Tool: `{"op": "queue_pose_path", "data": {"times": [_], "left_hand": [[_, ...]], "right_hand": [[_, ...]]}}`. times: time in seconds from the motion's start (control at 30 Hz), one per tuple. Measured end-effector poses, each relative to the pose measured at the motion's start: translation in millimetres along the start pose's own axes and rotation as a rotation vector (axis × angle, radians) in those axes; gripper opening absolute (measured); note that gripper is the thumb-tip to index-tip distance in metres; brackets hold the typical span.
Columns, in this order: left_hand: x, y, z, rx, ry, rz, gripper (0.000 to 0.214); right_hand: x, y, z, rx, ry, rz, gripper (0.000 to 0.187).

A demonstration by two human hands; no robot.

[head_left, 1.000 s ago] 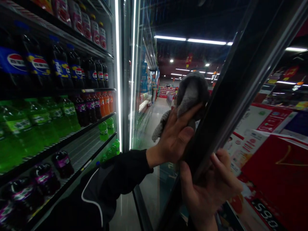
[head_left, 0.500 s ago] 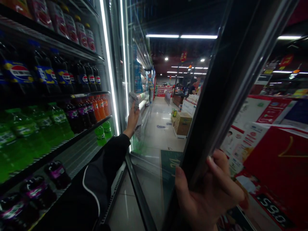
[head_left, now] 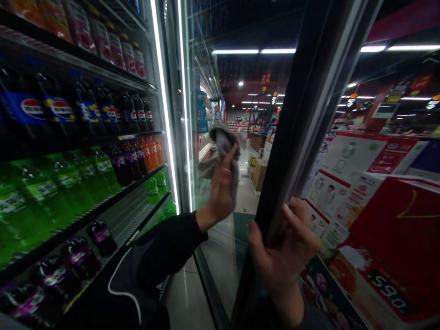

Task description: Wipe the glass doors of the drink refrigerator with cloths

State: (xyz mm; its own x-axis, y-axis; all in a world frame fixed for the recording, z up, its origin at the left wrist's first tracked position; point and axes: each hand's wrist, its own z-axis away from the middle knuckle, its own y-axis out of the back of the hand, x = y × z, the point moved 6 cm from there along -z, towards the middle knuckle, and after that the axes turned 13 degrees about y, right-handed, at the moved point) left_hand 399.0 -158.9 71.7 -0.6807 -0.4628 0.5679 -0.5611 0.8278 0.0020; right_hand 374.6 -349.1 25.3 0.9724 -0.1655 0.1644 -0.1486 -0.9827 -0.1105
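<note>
My left hand (head_left: 222,195), at the end of a black sleeve, presses a grey cloth (head_left: 225,140) against the inner side of the glass door (head_left: 220,256). The cloth is bunched under and around the fingers, and part of it hangs below them. My right hand (head_left: 283,252) is wrapped around the dark frame (head_left: 287,151) at the door's free edge, thumb on the near side and fingers around the outer side. The door stands open beside the lit drinks cooler.
Cooler shelves on the left hold cola bottles (head_left: 62,110), green soda bottles (head_left: 65,176) and purple-labelled bottles (head_left: 80,256). A bright light strip (head_left: 167,119) runs up the cooler's edge. Stacked boxes (head_left: 374,201) with a price sign stand at right. Beyond the glass stretches a tiled aisle.
My left hand has moved the cloth across the glass to the right, nearer the door's free edge. My right hand keeps its hold on the frame, and the view has shifted slightly.
</note>
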Motion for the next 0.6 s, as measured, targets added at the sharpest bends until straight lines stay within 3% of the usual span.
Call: {"op": "queue_pose_path", "data": {"times": [0.1, 0.23, 0.43, 0.6], "left_hand": [[47, -24.3, 31, -0.104, -0.119, -0.050, 0.064], [47, -30.8, 29, 0.007, -0.103, -0.072, 0.062], [-7, -21.9, -6, 0.173, -0.239, -0.219, 0.053], [-85, 19.8, -43, 0.204, -0.122, -0.242, 0.062]], "right_hand": [[2, 1, 2, 0.011, -0.018, 0.004, 0.085], [2, 2, 3, 0.011, -0.021, 0.004, 0.086], [3, 4, 3, 0.008, -0.019, -0.009, 0.091], [9, 7, 3, 0.040, 0.002, -0.014, 0.096]]}}
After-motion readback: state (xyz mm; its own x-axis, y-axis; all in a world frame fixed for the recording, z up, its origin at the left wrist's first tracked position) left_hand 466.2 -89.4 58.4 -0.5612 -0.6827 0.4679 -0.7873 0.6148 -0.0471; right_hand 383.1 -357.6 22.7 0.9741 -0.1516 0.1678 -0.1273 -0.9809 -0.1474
